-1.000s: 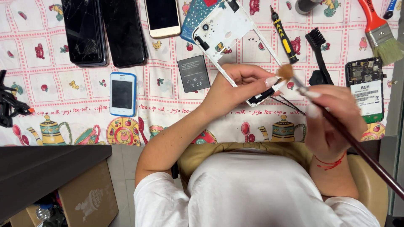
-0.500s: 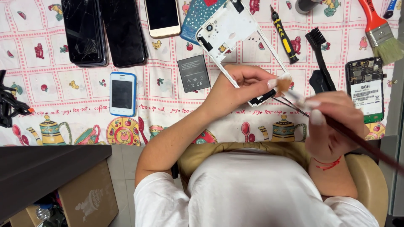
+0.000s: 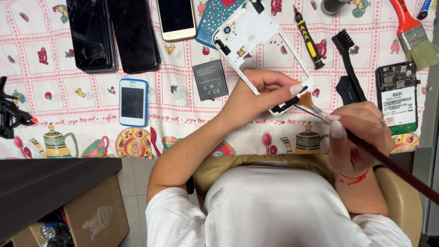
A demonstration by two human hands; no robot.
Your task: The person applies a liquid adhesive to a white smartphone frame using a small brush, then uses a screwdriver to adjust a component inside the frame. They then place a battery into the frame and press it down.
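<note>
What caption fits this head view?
Left hand steadies a white phone frame; right hand holds a fine paintbrush to it.

A patterned tablecloth [image 3: 55,137] with teapots and pink squares covered the table. Below it lay a pale tiled floor [image 3: 135,183], a dark shelf [image 3: 45,183], a cardboard box [image 3: 96,215] and a tan chair [image 3: 402,201].

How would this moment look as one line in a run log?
left hand: holds white phone frame | right hand: holds paintbrush | bristles: at frame's lower corner
</note>
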